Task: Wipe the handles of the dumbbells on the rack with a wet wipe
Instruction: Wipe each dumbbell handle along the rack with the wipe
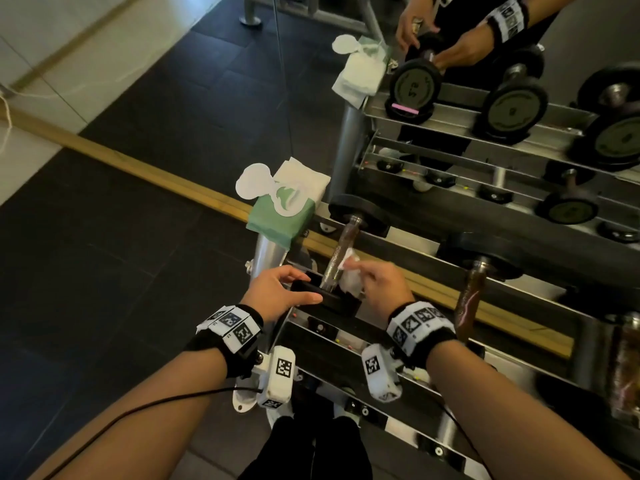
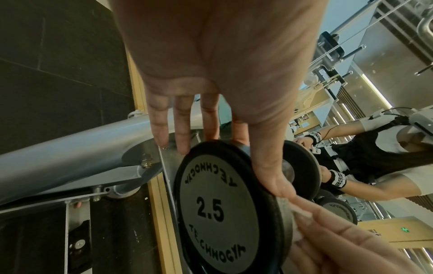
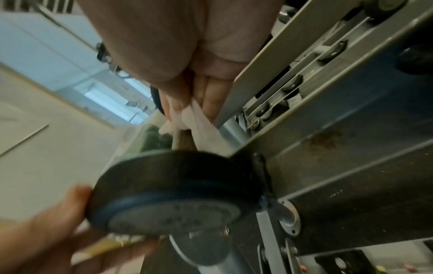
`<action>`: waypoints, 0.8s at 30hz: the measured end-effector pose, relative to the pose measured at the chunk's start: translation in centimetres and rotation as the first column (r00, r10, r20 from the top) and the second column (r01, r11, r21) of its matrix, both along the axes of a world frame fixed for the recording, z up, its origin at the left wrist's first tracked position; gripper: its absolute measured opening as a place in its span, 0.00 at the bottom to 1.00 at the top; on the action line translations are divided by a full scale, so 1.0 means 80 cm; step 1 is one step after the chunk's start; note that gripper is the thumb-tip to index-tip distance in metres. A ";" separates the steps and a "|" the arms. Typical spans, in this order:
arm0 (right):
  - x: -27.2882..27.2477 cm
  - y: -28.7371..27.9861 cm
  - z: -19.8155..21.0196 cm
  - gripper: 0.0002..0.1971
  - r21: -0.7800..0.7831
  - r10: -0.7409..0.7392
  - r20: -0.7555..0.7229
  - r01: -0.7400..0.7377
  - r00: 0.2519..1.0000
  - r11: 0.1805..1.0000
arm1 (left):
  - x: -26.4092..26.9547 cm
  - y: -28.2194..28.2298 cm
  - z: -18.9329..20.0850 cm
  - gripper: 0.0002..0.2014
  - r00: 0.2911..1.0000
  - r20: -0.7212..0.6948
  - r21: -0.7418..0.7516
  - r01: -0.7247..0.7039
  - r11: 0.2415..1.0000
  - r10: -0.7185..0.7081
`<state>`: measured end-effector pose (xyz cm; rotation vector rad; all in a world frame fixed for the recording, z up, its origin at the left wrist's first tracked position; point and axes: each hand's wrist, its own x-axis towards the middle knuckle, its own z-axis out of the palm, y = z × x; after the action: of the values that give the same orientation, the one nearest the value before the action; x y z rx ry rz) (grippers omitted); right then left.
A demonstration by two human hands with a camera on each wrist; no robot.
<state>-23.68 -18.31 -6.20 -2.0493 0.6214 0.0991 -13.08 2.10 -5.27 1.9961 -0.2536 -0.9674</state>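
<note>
The dumbbell (image 1: 341, 249) lies at the left end of the rack (image 3: 339, 166). The left hand (image 1: 277, 289) grips its near plate (image 2: 218, 209), steadying a heavy weight likely to roll. The right hand (image 1: 379, 289) pinches the soft, limp wet wipe (image 1: 349, 278) against the rigid handle (image 1: 337, 258).

Before me, the grey steel dumbbell rack (image 1: 268, 252) carries a small black 2.5 dumbbell (image 1: 341, 251) at the left end of its top rail. A larger black dumbbell (image 1: 471, 292) lies to its right, and a green-and-white pack of wipes (image 1: 280, 216) sits on the left corner.
</note>
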 end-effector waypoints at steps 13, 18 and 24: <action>0.003 0.020 -0.022 0.19 -0.007 -0.006 0.048 0.006 0.999 1.000 | 0.003 -0.003 -0.002 0.19 1.000 -0.010 -0.001 0.019 1.000 -0.019; -0.004 0.006 -0.009 0.21 0.173 -0.052 0.024 0.047 0.998 0.984 | 0.003 -0.006 -0.004 0.19 1.000 0.006 -0.033 0.010 0.999 -0.010; 0.039 -0.006 0.006 0.16 0.052 -0.259 0.140 0.254 0.956 0.966 | 0.003 -0.002 -0.013 0.20 1.000 -0.008 -0.026 -0.001 1.000 0.001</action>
<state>-20.58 -18.80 -5.74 -1.9063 0.7828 -0.1899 -12.81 1.98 -6.33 1.9679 -0.2596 -0.9669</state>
